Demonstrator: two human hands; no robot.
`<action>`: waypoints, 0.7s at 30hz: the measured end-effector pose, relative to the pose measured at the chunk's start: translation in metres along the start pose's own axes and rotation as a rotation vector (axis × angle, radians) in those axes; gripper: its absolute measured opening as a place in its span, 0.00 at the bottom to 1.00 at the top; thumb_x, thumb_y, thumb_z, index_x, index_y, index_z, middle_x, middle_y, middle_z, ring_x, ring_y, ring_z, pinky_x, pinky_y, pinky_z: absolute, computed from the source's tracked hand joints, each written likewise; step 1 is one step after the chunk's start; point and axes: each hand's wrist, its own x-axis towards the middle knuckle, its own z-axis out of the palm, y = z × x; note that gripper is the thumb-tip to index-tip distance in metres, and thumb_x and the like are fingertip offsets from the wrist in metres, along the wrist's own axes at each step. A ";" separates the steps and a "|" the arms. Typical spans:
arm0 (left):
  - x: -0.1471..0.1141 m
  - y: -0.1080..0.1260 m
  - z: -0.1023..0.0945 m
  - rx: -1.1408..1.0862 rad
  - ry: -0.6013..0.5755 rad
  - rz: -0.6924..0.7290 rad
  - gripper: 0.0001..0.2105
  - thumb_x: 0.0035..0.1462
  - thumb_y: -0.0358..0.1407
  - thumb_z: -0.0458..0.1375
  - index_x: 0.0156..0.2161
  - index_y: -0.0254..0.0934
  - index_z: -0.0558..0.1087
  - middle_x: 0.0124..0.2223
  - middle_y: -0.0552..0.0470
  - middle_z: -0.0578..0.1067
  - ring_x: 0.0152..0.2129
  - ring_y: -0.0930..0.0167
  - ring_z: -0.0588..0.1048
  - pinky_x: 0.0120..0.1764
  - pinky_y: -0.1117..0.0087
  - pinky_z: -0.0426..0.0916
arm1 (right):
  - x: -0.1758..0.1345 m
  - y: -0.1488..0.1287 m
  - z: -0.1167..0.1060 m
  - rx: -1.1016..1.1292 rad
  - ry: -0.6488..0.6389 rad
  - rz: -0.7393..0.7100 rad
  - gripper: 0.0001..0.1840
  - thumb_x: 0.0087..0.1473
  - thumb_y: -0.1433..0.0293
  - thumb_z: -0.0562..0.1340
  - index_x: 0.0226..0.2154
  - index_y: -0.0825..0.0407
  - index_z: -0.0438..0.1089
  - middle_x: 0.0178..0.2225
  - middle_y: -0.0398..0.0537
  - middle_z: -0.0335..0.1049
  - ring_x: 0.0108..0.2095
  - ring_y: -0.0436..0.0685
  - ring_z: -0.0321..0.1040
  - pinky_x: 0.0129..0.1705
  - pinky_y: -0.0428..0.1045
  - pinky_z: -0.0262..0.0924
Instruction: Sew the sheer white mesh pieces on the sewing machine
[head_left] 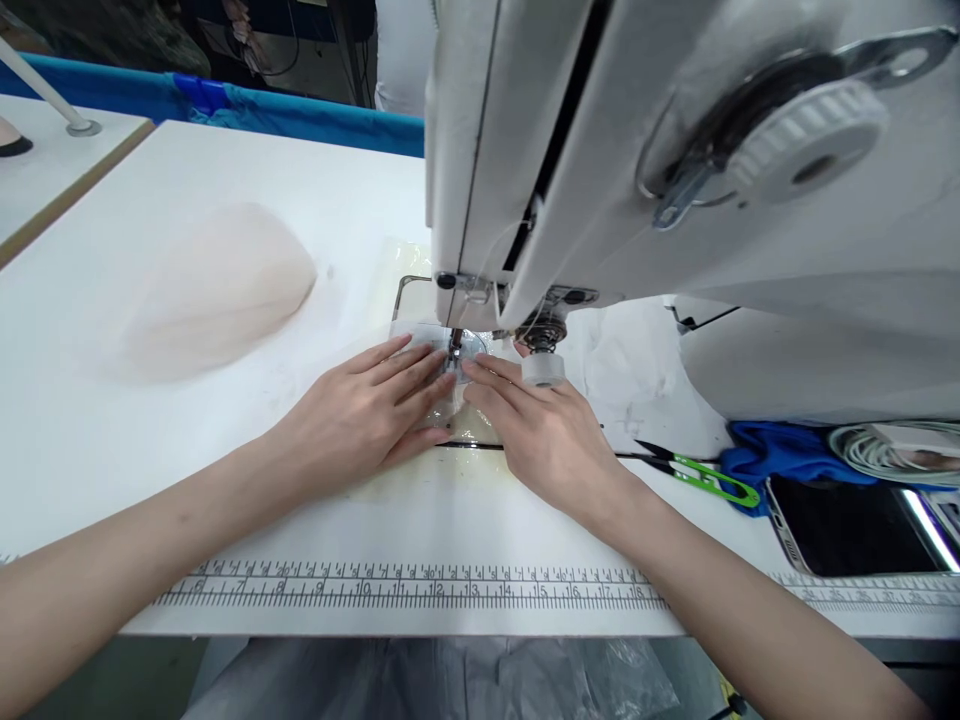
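Presser foot (454, 347) is seen beneath the sewing machine (637, 250), flanked by the left hand (361, 410), laid flat with thumb apart, and the right hand (553, 432), whose grip cannot be told. Fine positioning appears in hand; next, both should be kept steady and clear.

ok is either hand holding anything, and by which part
No grip shows: the left hand and right hand lie palm down by the presser foot; anything pressed beneath can't be told.
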 end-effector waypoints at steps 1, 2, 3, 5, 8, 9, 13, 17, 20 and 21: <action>0.000 0.000 0.000 0.000 -0.005 -0.002 0.22 0.66 0.44 0.50 0.55 0.28 0.71 0.55 0.38 0.73 0.55 0.58 0.71 0.61 0.54 0.63 | 0.000 0.000 0.000 -0.002 0.004 0.001 0.22 0.55 0.86 0.48 0.45 0.57 0.70 0.50 0.52 0.74 0.54 0.57 0.68 0.66 0.58 0.49; 0.000 0.000 0.000 -0.002 -0.010 -0.005 0.22 0.66 0.44 0.50 0.55 0.28 0.71 0.55 0.38 0.74 0.55 0.58 0.71 0.61 0.54 0.63 | 0.000 0.001 0.001 -0.004 0.009 0.003 0.23 0.55 0.86 0.48 0.46 0.58 0.70 0.50 0.52 0.74 0.54 0.57 0.68 0.66 0.58 0.49; 0.000 0.000 -0.001 -0.007 -0.014 -0.008 0.22 0.66 0.44 0.50 0.55 0.28 0.71 0.55 0.39 0.74 0.55 0.58 0.71 0.61 0.54 0.63 | 0.000 0.001 0.001 -0.009 0.014 0.003 0.23 0.55 0.85 0.48 0.48 0.59 0.69 0.50 0.52 0.74 0.54 0.57 0.68 0.66 0.58 0.49; 0.001 0.000 -0.001 -0.018 -0.016 -0.021 0.22 0.66 0.44 0.50 0.55 0.29 0.71 0.55 0.39 0.74 0.55 0.59 0.71 0.61 0.54 0.63 | 0.000 0.002 0.001 -0.027 0.013 -0.002 0.24 0.56 0.85 0.48 0.50 0.59 0.69 0.50 0.52 0.74 0.55 0.57 0.67 0.66 0.59 0.50; 0.000 0.001 -0.001 -0.016 -0.013 -0.029 0.22 0.66 0.44 0.50 0.55 0.30 0.72 0.55 0.39 0.74 0.55 0.58 0.71 0.61 0.54 0.63 | 0.001 0.002 0.001 -0.051 0.014 -0.012 0.24 0.56 0.84 0.49 0.51 0.58 0.70 0.50 0.51 0.75 0.54 0.57 0.67 0.65 0.60 0.52; 0.000 0.001 -0.002 -0.010 -0.011 -0.024 0.21 0.66 0.44 0.50 0.55 0.29 0.72 0.54 0.39 0.74 0.54 0.58 0.71 0.60 0.54 0.64 | 0.001 0.003 0.001 -0.056 0.018 -0.013 0.24 0.56 0.84 0.49 0.50 0.57 0.70 0.50 0.50 0.75 0.54 0.58 0.67 0.64 0.60 0.53; 0.000 0.001 -0.001 0.010 -0.012 -0.012 0.22 0.66 0.44 0.50 0.55 0.29 0.72 0.54 0.39 0.74 0.54 0.58 0.71 0.59 0.54 0.65 | 0.001 0.003 0.001 -0.059 0.024 -0.014 0.24 0.55 0.85 0.50 0.49 0.58 0.72 0.49 0.50 0.75 0.53 0.58 0.68 0.64 0.59 0.53; 0.001 0.001 -0.001 0.013 -0.007 -0.018 0.22 0.67 0.44 0.49 0.55 0.29 0.72 0.54 0.39 0.74 0.54 0.58 0.71 0.60 0.54 0.64 | 0.001 0.003 0.001 -0.061 0.014 -0.013 0.24 0.55 0.85 0.50 0.50 0.58 0.71 0.50 0.50 0.74 0.54 0.57 0.67 0.64 0.59 0.53; 0.000 0.001 -0.001 0.016 -0.004 -0.020 0.22 0.67 0.44 0.49 0.55 0.29 0.72 0.54 0.39 0.74 0.54 0.59 0.71 0.60 0.54 0.64 | 0.001 0.003 0.000 -0.062 -0.001 -0.006 0.25 0.55 0.85 0.50 0.50 0.58 0.71 0.51 0.50 0.74 0.55 0.57 0.67 0.64 0.59 0.52; 0.000 0.001 -0.001 0.018 -0.004 -0.022 0.22 0.67 0.44 0.49 0.55 0.30 0.72 0.54 0.39 0.74 0.54 0.59 0.71 0.60 0.54 0.64 | 0.001 0.003 0.000 -0.063 -0.005 -0.005 0.25 0.55 0.85 0.50 0.50 0.58 0.71 0.51 0.50 0.73 0.55 0.57 0.67 0.64 0.59 0.52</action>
